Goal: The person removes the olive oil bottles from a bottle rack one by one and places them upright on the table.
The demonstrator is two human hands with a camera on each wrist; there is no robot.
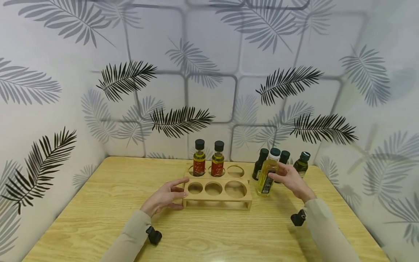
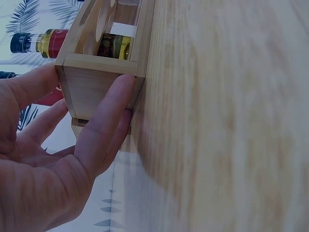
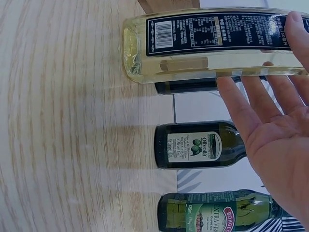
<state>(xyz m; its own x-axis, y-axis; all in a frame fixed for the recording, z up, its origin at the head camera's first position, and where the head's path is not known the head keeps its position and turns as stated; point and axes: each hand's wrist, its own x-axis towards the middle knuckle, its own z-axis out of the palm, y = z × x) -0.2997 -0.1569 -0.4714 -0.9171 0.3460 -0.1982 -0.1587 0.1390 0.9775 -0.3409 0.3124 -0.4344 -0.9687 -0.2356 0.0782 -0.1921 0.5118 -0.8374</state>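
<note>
Just beside the two-tier wooden bottle rack point(image 1: 216, 198), the right hand point(image 1: 291, 181) grasps a clear bottle of yellow oil point(image 1: 266, 178) (dark-capped, black-labelled); the left hand point(image 1: 164, 197), unclenched, touches the rack's left end.

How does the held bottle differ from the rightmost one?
The held bottle is clear, the rightmost bottle green. The held bottle shows a black label, the rightmost bottle a mainly green label. The right hand grips the held bottle; the rightmost bottle stands untouched. Both have dark caps.
</note>
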